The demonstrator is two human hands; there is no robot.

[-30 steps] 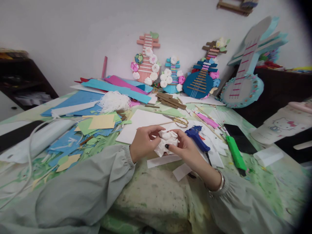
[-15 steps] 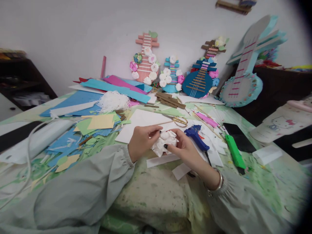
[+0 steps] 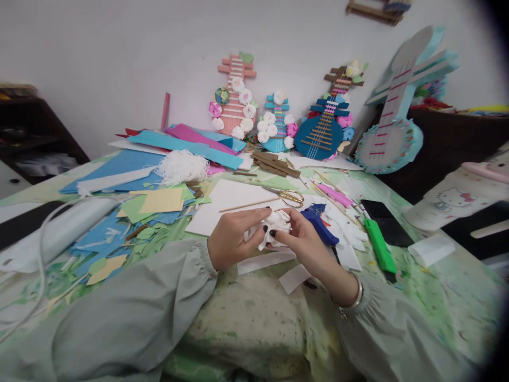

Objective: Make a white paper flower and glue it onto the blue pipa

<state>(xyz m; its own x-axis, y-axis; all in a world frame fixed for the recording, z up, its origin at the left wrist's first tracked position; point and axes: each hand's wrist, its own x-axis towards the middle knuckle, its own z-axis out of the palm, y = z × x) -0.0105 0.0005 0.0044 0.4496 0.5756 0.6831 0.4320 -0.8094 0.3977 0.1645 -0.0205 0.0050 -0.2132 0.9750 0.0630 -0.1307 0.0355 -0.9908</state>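
Note:
A white crumpled paper flower (image 3: pixel 278 222) is cupped between my two hands above the near part of the table. My left hand (image 3: pixel 238 233) pinches its left side, thumb and fingertips on the petals. Round the right side curl the thumb and fingers of my right hand (image 3: pixel 304 239). Just beyond lie gold-handled scissors (image 3: pixel 291 198) and a thin wooden stick (image 3: pixel 248 205) on white sheets (image 3: pixel 214 204). Right of my right hand is a blue glue gun (image 3: pixel 320 223). White paper strips (image 3: pixel 266 261) lie beneath my hands.
Paper scraps (image 3: pixel 159 204) and a heap of white string (image 3: pixel 183 167) cover the left. Decorated paper lutes (image 3: pixel 322 130) lean on the back wall. On the right are a green cutter (image 3: pixel 380 245), a phone (image 3: pixel 385 223) and a cup (image 3: pixel 441 199).
My left hand has closed in on the flower, its fingertips now pressing the petals from the left. My right hand keeps its hold. The view has shifted slightly.

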